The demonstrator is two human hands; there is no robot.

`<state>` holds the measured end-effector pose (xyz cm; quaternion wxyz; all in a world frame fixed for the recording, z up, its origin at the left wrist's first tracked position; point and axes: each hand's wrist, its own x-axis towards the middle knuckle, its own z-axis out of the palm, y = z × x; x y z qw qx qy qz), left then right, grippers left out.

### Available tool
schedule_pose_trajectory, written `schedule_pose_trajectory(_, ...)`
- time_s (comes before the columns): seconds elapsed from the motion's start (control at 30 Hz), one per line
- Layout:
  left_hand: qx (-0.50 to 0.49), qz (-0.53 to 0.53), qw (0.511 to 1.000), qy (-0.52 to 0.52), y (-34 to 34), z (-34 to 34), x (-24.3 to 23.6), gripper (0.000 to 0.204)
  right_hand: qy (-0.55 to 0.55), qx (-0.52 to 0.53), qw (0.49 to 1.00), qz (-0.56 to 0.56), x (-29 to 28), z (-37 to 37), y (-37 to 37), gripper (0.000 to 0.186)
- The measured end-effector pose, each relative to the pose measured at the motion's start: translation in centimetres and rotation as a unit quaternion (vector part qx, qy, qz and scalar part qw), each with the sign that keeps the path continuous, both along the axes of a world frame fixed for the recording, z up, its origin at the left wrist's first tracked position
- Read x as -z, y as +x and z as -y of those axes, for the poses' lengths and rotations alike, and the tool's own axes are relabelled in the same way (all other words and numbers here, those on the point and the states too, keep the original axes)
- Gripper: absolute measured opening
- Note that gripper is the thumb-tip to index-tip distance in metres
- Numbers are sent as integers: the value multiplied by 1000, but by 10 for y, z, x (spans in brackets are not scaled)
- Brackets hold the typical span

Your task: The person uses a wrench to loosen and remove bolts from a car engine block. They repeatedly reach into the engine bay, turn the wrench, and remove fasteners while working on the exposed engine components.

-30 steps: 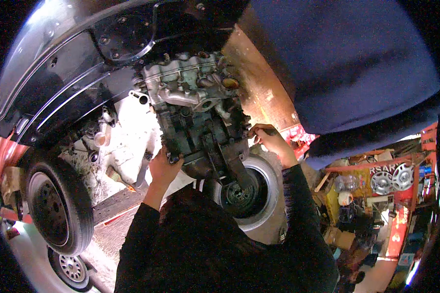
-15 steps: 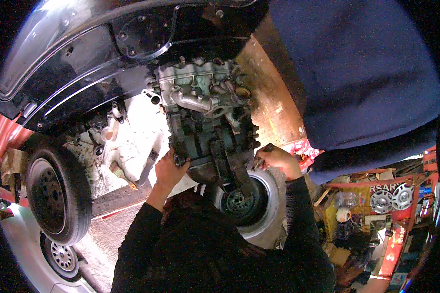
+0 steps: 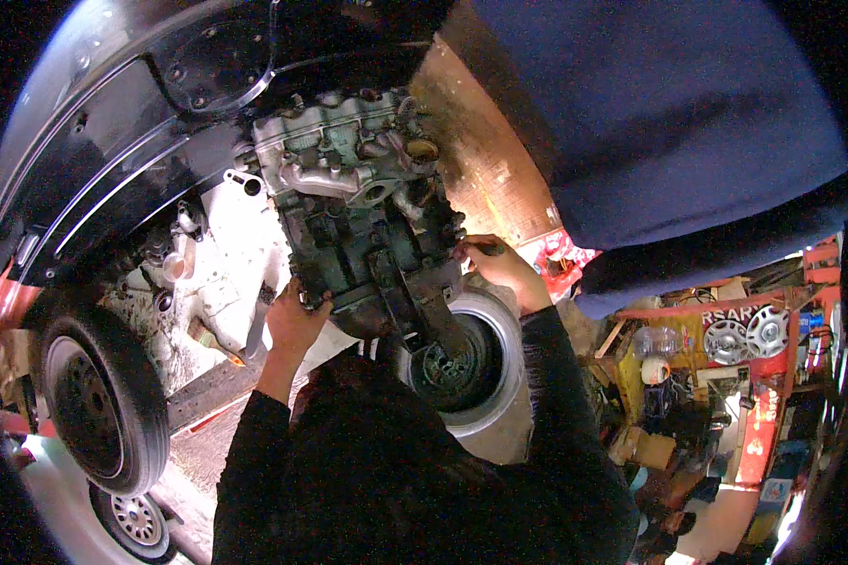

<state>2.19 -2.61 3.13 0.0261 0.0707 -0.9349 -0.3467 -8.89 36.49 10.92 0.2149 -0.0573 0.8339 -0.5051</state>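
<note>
Head view showed the car engine between both hands, its lower end partly hiding a tyre. The left hand gripped its lower left corner; the right hand bent its fingers at the right edge, whether pinching anything I couldn't tell

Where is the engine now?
In the head view, the engine is above and left of centre, its lower part between the left hand and right hand.

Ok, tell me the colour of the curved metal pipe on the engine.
The curved metal pipe is silver-grey, shown best in the head view.
</note>
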Motion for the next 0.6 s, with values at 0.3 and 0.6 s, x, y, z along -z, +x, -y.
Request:
schedule_pose_trajectory(0.3, 5, -39, 999, -24, -1, -4, -6, 59, -130, 115, 985, 23, 20, -56, -6, 33)
schedule_pose_trajectory(0.6, 4, -107, 994, -23, -1, 0, 3, 52, -187, 135, 971, 59, 12, -59, 0, 35)
